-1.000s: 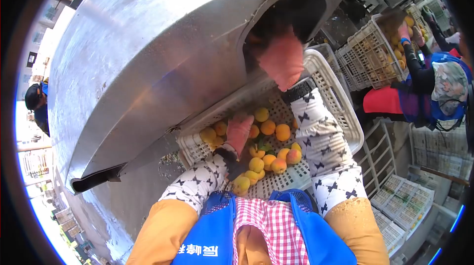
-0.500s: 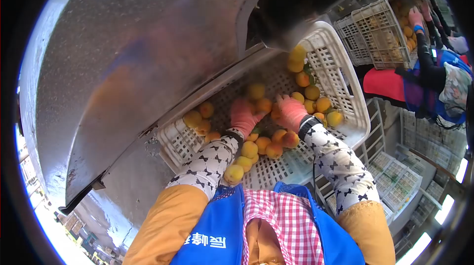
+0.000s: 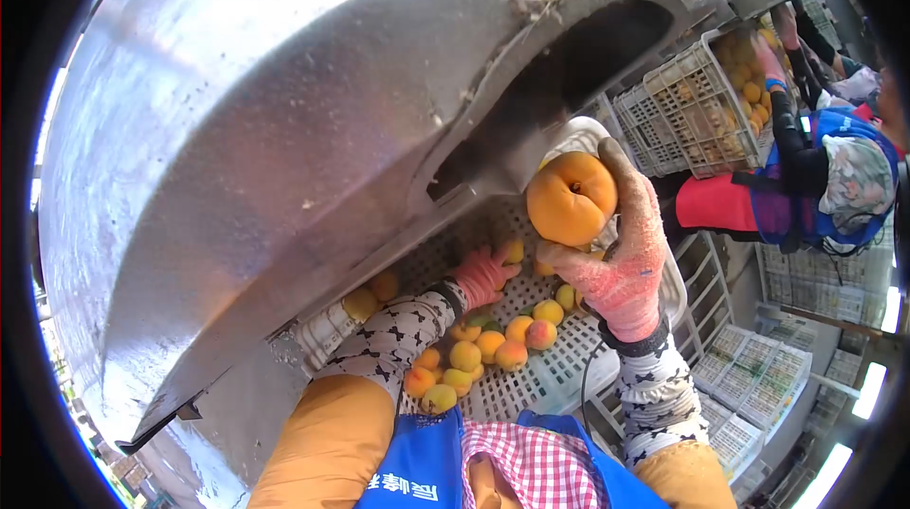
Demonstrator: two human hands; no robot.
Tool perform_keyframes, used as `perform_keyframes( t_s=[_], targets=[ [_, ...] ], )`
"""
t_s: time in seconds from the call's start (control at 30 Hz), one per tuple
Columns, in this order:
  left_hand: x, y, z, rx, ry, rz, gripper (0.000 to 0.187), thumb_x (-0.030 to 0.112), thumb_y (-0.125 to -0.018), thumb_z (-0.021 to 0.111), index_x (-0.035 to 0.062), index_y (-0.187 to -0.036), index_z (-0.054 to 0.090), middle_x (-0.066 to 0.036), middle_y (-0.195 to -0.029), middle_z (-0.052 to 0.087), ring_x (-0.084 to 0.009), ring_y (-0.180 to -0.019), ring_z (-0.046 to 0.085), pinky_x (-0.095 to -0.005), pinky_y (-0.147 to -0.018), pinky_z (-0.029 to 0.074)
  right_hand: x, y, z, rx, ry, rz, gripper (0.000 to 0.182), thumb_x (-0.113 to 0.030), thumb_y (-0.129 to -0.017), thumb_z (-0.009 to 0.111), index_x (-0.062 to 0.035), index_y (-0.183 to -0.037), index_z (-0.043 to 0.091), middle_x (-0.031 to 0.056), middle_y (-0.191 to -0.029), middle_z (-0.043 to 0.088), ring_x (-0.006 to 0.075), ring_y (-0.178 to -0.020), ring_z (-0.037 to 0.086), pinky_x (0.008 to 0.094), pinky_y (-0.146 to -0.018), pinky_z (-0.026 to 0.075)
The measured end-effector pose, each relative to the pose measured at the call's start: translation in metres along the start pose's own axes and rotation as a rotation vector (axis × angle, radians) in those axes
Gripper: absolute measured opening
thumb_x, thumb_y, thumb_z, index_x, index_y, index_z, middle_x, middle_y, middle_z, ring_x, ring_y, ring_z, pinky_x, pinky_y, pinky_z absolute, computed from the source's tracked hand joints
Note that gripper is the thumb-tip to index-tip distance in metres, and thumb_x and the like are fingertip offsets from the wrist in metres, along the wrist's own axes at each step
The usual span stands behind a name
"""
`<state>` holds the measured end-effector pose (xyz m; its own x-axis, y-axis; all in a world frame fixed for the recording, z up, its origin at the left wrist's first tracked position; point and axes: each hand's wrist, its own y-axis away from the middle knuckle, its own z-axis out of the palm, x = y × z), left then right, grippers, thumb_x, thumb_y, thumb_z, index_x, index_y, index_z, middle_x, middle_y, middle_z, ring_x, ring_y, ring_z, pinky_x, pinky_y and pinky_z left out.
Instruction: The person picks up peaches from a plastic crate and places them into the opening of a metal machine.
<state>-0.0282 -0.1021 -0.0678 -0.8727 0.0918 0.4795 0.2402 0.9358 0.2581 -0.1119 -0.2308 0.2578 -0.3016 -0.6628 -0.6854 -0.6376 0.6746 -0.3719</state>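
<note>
Raised close to the camera, my right hand [image 3: 621,267], in a pink glove with dirty fingertips, holds a large orange-yellow peach [image 3: 572,198] between thumb and fingers, stem hollow showing. Lower down, inside the white plastic crate [image 3: 559,372], is my left hand [image 3: 482,275], also gloved in pink. Its fingers curve against a smaller yellow peach [image 3: 514,251], partly hidden by them. Several loose peaches [image 3: 464,355] with yellow and red skins lie on the slatted crate floor, near my left forearm and below my right hand. A green leaf [image 3: 482,319] lies among them.
A large metal machine housing [image 3: 313,120] with a dark chute opening [image 3: 559,82] rises over the crate's far side. At right, a co-worker in a blue vest [image 3: 858,130] reaches into another fruit-filled crate [image 3: 697,97]. More crates [image 3: 754,376] are stacked lower right.
My right hand has come up out of the crate with a large peach, close to the camera. My left hand stays in the crate. The view has shifted, showing more of the chute.
</note>
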Motion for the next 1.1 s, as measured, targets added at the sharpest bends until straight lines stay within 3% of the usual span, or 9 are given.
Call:
perform_keyframes(
  t_s=[0.13,0.33,0.53,0.6,0.7,0.8,1.0,1.07,1.1],
  targets=[
    [0.028,-0.005,-0.080,-0.180,-0.086,-0.148,0.059,0.033,-0.081,0.070,0.0292,-0.138,0.055,-0.013,-0.149,0.037,-0.0346,-0.112,0.058,-0.0483,-0.092,0.051,-0.015,-0.033,0.043,0.062,0.021,-0.071,0.094,-0.018,-0.062,0.089,0.0017,-0.142,0.043,0.0231,-0.123,0.058,0.0402,-0.111,0.059,0.0428,-0.094,0.051],
    [0.017,-0.034,-0.025,0.192,0.174,-0.386,0.052,0.029,-0.082,0.068,0.0250,-0.132,0.058,-0.015,-0.145,0.041,-0.0357,-0.108,0.061,-0.0473,-0.090,0.052,-0.015,-0.058,0.091,-0.014,0.271,-0.064,0.081,-0.023,-0.070,0.083,0.0005,-0.140,0.049,0.0224,-0.122,0.059,0.0403,-0.115,0.055,0.0453,-0.093,0.049],
    [0.001,-0.025,-0.046,0.203,0.406,-0.468,0.053,0.020,-0.081,0.070,0.0187,-0.132,0.057,-0.017,-0.137,0.051,-0.0369,-0.110,0.061,-0.0447,-0.093,0.051,-0.005,-0.054,0.025,0.234,-0.355,0.058,0.038,-0.007,-0.094,0.067,0.0022,-0.129,0.058,0.0032,-0.106,0.066,0.0089,-0.089,0.060,0.0227,-0.083,0.049],
    [-0.007,0.000,-0.072,0.136,0.645,-0.394,0.058,0.022,-0.081,0.073,0.0140,-0.135,0.055,-0.017,-0.135,0.055,-0.0324,-0.115,0.060,-0.0413,-0.097,0.048,0.041,-0.026,0.025,0.151,-0.461,0.250,0.033,-0.009,-0.088,0.071,0.0007,-0.119,0.065,0.0061,-0.104,0.067,0.0099,-0.090,0.061,0.0270,-0.078,0.051],
    [-0.015,0.046,-0.094,0.121,0.946,-0.301,0.066,0.020,-0.077,0.078,0.0109,-0.137,0.054,-0.016,-0.129,0.060,-0.0302,-0.117,0.059,-0.0383,-0.101,0.045,0.125,0.034,0.051,-0.331,0.151,0.159,0.032,-0.020,-0.085,0.072,-0.0041,-0.112,0.066,0.0174,-0.105,0.066,0.0367,-0.098,0.064,0.0428,-0.084,0.053],
    [-0.013,0.071,-0.110,0.053,1.014,-0.372,0.068,0.018,-0.073,0.081,0.0110,-0.136,0.055,-0.016,-0.126,0.062,-0.0315,-0.115,0.060,-0.0385,-0.100,0.045,0.159,0.070,0.085,-1.152,0.679,0.367,0.040,-0.020,-0.079,0.072,-0.0045,-0.115,0.065,0.0195,-0.119,0.063,0.0360,-0.107,0.065,0.0439,-0.088,0.054],
    [-0.004,0.071,-0.050,-0.245,0.992,-0.549,0.074,0.031,-0.072,0.084,0.0099,-0.138,0.056,-0.015,-0.129,0.063,-0.0264,-0.122,0.058,-0.0366,-0.102,0.045,0.206,0.107,0.114,-1.232,0.846,0.307,0.055,-0.017,-0.072,0.079,-0.0045,-0.122,0.062,0.0199,-0.121,0.062,0.0357,-0.112,0.064,0.0415,-0.091,0.053],
    [0.019,0.071,-0.042,-0.295,1.126,-0.565,0.078,0.038,-0.072,0.083,0.0105,-0.139,0.055,-0.019,-0.134,0.059,-0.0287,-0.124,0.057,-0.0373,-0.104,0.044,0.155,0.067,0.073,-0.950,0.253,0.408,0.064,-0.017,-0.068,0.082,-0.0059,-0.127,0.059,0.0205,-0.122,0.060,0.0366,-0.114,0.061,0.0400,-0.095,0.050],
    [0.032,0.068,-0.043,-0.312,0.774,-0.596,0.084,0.048,-0.070,0.081,0.0112,-0.140,0.055,-0.023,-0.140,0.053,-0.0315,-0.125,0.056,-0.0379,-0.105,0.044,0.143,0.059,0.060,-0.824,0.097,0.353,0.068,-0.017,-0.067,0.082,-0.0068,-0.130,0.058,0.0200,-0.123,0.058,0.0365,-0.115,0.059,0.0396,-0.097,0.049]
  ],
)
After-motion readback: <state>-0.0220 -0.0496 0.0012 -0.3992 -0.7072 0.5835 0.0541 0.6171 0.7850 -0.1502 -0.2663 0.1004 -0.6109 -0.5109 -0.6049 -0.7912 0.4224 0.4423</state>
